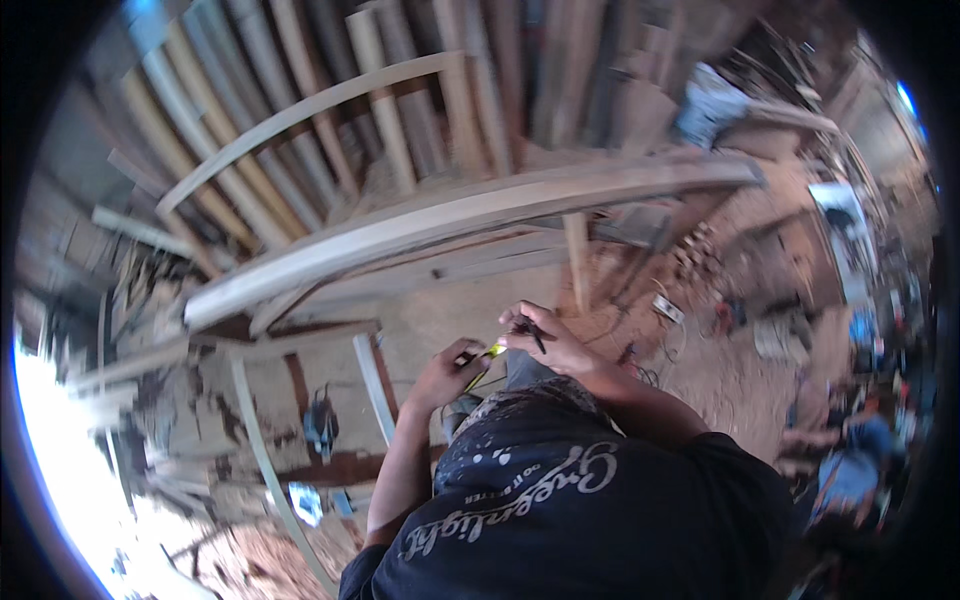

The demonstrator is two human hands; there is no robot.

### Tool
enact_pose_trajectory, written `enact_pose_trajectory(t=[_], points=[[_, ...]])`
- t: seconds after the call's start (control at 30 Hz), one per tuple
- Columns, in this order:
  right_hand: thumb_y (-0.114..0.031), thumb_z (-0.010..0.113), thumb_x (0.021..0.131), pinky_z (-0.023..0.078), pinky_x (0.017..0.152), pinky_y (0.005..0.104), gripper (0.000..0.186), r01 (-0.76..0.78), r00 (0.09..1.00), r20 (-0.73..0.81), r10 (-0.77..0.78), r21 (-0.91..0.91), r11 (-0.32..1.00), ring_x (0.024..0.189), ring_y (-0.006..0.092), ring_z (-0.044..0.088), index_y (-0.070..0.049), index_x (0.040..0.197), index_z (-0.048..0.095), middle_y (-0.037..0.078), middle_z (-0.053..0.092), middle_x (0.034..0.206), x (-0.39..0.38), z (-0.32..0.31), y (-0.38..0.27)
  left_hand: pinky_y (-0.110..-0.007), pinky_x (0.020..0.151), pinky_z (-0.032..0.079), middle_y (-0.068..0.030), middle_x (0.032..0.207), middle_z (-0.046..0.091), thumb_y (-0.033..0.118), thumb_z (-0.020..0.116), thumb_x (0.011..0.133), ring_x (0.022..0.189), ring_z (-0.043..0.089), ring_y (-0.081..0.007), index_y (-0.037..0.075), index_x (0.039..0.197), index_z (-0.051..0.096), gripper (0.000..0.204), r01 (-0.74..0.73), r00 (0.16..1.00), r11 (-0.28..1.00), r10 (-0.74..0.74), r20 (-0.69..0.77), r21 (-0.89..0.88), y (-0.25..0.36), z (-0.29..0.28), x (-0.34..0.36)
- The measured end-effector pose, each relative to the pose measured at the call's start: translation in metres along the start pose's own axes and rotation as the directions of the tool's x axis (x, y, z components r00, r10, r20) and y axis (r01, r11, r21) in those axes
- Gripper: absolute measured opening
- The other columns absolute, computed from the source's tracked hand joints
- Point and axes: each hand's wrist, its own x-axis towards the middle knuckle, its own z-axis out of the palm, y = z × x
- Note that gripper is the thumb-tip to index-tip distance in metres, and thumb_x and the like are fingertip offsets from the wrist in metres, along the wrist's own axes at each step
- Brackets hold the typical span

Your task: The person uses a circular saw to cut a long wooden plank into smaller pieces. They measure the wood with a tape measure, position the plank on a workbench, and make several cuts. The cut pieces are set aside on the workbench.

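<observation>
My left hand point(448, 378) is closed around what looks like a small yellow-and-black tape measure point(482, 368), mostly hidden by the fingers. A short bright yellow strip point(496, 350) shows between the two hands. My right hand point(545, 338) is closed at the other end of the strip and also holds a thin dark stick like a pencil or marker point(536, 333). Both hands are close together in front of my body. Beyond them a long pale wooden beam point(470, 210) lies across the view, apart from both hands. Motion blurs the finer detail.
Many boards point(400, 130) lean upright at the back. A wooden frame point(376, 385) is at the left, near a dark tool point(320, 425). At the right, a white power strip point(668, 308) and cables lie on the dusty floor, with a pale bag point(712, 105) farther back.
</observation>
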Motion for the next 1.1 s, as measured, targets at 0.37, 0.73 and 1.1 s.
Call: enact_pose_trajectory(t=[0.37,0.73,1.1], points=[[-0.010,0.074,0.095,0.062,0.086,0.0361,0.034,0.192,0.705,-0.699,0.121,0.352,0.916,0.098,0.0208,0.067,-0.001,0.123,0.056,0.009,0.060,0.109,-0.117,-0.256,0.041,-0.041,0.084,0.053,-0.0174,0.098,0.073,0.052,0.063,0.099,0.094,0.070,-0.0332,0.010,0.110,0.071,0.044,0.312,0.809,0.879,-0.445,0.385,0.360,0.062,0.131,0.154],[-0.014,0.072,0.096,0.059,0.088,0.0371,0.037,0.368,0.411,-0.902,0.132,0.296,0.881,0.103,0.0231,0.067,-0.003,0.126,0.053,0.010,0.062,0.110,-0.182,-0.504,0.060,-0.048,0.087,0.054,-0.0207,0.101,0.073,0.045,0.064,0.098,0.097,0.070,-0.0401,0.008,0.106,0.072,0.039,0.069,0.887,0.801,-0.322,0.331,0.595,0.139,0.234,0.253],[-0.015,0.079,0.091,0.059,0.082,0.0361,0.041,0.373,0.167,-0.981,0.095,0.152,0.915,0.097,0.0228,0.068,-0.005,0.124,0.056,0.010,0.066,0.114,-0.131,-0.603,0.046,-0.048,0.091,0.050,-0.0217,0.104,0.068,0.030,0.069,0.094,0.102,0.065,-0.0397,0.006,0.107,0.070,0.027,-0.020,0.968,0.759,-0.148,0.201,0.650,0.163,0.152,0.323]])
